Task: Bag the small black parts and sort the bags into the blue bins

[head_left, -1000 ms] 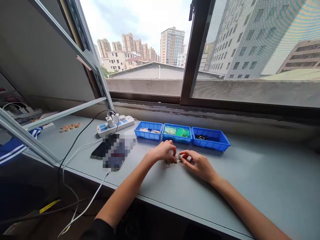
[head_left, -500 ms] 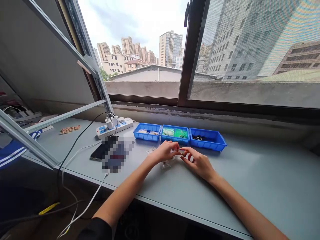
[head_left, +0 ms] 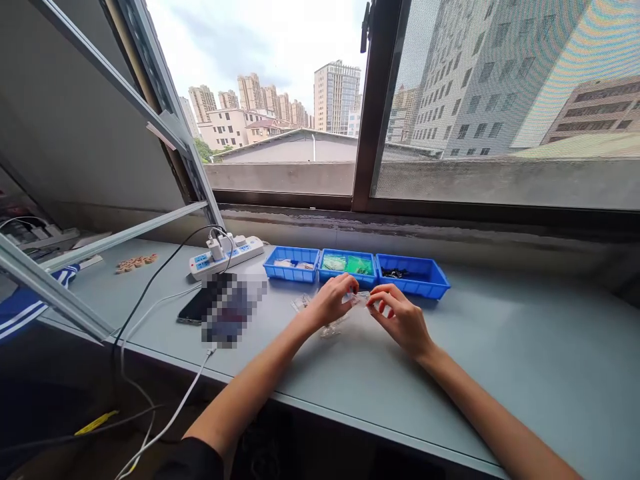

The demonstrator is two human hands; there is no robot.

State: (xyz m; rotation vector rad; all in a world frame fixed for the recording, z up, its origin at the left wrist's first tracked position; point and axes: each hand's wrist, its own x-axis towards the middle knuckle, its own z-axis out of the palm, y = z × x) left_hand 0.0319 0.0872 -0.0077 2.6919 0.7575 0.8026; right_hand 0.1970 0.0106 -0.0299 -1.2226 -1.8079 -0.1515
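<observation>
Between my two hands stretches a small clear plastic bag point(head_left: 359, 299). My left hand point(head_left: 334, 298) pinches its left side, and my right hand point(head_left: 397, 313) grips the right edge with thumb and fingertips. What the bag contains is too small to make out. More clear little bags point(head_left: 333, 328) lie on the table under and beside my left hand. Just behind my hands stand three blue trays: a left tray point(head_left: 291, 276) with pale items, a middle tray point(head_left: 345, 279) with green and white packets, and a right tray point(head_left: 420, 285) with small dark pieces.
A white power strip point(head_left: 227, 257) with plugs sits at the back left, its cables running over the table's front edge. A dark phone point(head_left: 200, 303) lies nearby, partly blurred out. Small brown pieces point(head_left: 136, 263) lie farther left, beyond a metal frame point(head_left: 130, 230).
A small brass-coloured item seen at my right fingertips earlier no longer shows. My hands have drawn slightly apart, and the clear bag is now visible between them.
</observation>
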